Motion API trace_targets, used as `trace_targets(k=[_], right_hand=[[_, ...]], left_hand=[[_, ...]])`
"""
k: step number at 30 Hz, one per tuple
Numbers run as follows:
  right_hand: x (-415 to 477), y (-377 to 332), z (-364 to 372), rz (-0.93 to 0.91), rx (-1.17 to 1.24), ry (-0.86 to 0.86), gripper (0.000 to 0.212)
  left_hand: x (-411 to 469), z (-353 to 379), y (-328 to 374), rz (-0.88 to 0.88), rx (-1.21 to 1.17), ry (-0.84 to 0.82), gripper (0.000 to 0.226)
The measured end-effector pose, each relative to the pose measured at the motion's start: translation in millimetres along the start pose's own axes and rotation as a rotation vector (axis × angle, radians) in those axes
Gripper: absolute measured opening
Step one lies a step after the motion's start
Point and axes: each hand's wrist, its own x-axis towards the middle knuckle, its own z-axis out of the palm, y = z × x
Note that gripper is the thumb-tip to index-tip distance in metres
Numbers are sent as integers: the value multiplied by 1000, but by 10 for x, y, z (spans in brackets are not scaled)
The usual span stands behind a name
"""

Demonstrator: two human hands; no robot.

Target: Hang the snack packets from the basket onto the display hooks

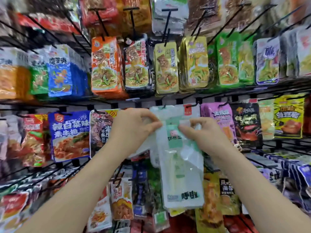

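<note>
Both hands are pinching the translucent white-and-green film snack packets [180, 174] at the header: left hand [133, 130] at 9 o'clock, right hand [202, 133] at 3. The black wire display hook [162, 107] is sitting at 12; can't tell if it's threaded. Packets are looking light, limp and slick, so I'm judging the stiffer header best for gripping.

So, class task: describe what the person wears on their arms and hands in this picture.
Nothing is worn: the left hand and right hand show no gloves, rings or watch, and both forearms are bare, with no sleeve in the frame.
</note>
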Motion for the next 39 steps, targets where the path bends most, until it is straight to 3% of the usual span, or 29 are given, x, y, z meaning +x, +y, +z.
trace_targets(k=[5, 8, 14, 17, 24, 27, 31, 35, 37, 39], right_hand=[[454, -95, 18, -53, -10, 92, 42], [589, -115, 100, -58, -9, 76, 36], [706, -68, 191, -22, -55, 104, 52], [750, -1, 216, -8, -54, 138, 39], [770, 75, 227, 22, -173, 103, 40], [803, 111, 229, 15, -279, 88, 36], [811, 144, 216, 31, -497, 35, 47], [761, 157, 247, 34, -697, 123, 60], [688, 157, 274, -70, -699, 232, 51], [606, 176, 301, -173, -687, 191, 34]], left_hand=[[-68, -158, -77, 105, 599, -94, 56], [-138, -192, -124, 133, 754, -138, 73], [-91, -187, -150, 128, 573, -171, 75], [-3, -80, -80, 136, 615, -256, 78], [189, 135, -67, 23, 639, -500, 92], [186, 144, -128, -19, 605, -531, 91], [92, -8, -107, -79, 520, -558, 84], [-4, -370, -13, -63, 475, -529, 46], [-33, -545, -20, -72, 395, -465, 29], [-35, -652, -78, -93, 273, -357, 24]])
